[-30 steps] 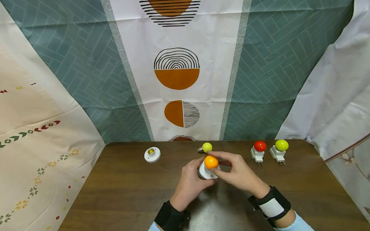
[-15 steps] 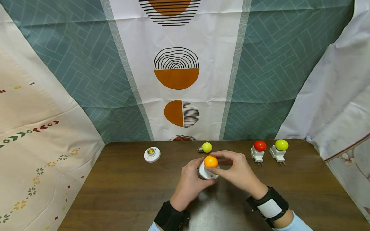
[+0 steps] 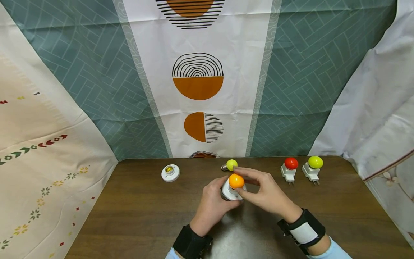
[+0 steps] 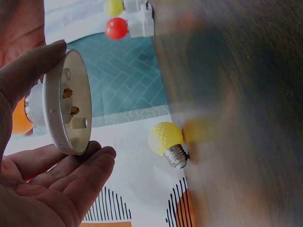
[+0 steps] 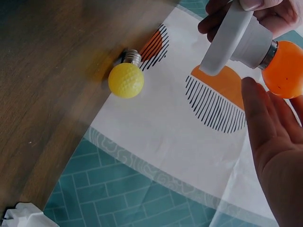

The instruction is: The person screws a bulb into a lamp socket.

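Observation:
My left hand (image 3: 215, 201) holds a white round lamp holder (image 4: 56, 109) by its rim, thumb on one side and fingers on the other. In the left wrist view, its hollow underside shows brass terminals. An orange light bulb (image 3: 236, 181) sits in the holder's socket, with a band of metal base showing in the right wrist view. Around this bulb, my right hand (image 3: 263, 190) has its thumb at the lower edge and its index finger slightly above the top. The fingers (image 5: 260, 111) look nearly straight in the right wrist view, loose about the bulb.
A yellow bulb (image 3: 231, 165) lies at the back of the brown table (image 3: 136, 216). Left of it is another white lamp holder (image 3: 170, 173), without a bulb. At the back right are plug-in sockets with a red bulb (image 3: 291, 163) and a yellow-green bulb (image 3: 315, 162).
Half a second ago my right thumb and index finger were closer on the orange bulb; now they are spread a little wider. The left hand and lamp holder have stayed in place.

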The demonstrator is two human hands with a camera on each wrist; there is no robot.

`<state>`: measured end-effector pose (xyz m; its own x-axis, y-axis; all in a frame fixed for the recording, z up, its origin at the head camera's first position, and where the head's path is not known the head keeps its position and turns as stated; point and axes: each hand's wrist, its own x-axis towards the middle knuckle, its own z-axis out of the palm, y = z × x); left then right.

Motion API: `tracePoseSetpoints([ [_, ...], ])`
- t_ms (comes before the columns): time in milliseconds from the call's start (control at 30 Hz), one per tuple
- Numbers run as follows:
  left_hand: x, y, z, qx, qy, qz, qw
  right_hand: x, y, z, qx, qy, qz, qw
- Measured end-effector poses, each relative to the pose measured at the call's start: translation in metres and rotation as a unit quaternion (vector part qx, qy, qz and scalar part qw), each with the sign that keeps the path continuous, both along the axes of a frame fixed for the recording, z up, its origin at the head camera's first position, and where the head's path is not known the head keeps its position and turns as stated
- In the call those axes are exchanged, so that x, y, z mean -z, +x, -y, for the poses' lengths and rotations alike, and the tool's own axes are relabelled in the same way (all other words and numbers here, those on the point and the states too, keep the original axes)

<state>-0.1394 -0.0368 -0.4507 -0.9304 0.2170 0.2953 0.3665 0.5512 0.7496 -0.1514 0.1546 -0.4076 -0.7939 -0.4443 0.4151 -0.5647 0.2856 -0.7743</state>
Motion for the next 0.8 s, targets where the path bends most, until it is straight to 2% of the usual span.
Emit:
tracePoseSetpoints([
  [200, -0.001, 0.001, -0.001, 0.002, 0.005, 0.002, 1.0000, 0.005, -0.002, -0.001, -0.018, -0.011, 0.010, 1.000],
  [467, -0.003, 0.001, -0.001, 0.004, 0.003, -0.006, 1.0000, 0.003, -0.001, 0.002, 0.023, -0.026, -0.005, 0.999],
  [633, -0.002, 0.001, -0.001, 0.004, 0.007, -0.011, 0.9999, -0.010, 0.007, 0.009, 0.053, -0.035, -0.014, 0.998],
  [800, -0.001, 0.001, -0.001, 0.005, 0.010, -0.016, 0.9998, -0.028, 0.016, 0.012, 0.063, -0.024, -0.016, 0.998],
])
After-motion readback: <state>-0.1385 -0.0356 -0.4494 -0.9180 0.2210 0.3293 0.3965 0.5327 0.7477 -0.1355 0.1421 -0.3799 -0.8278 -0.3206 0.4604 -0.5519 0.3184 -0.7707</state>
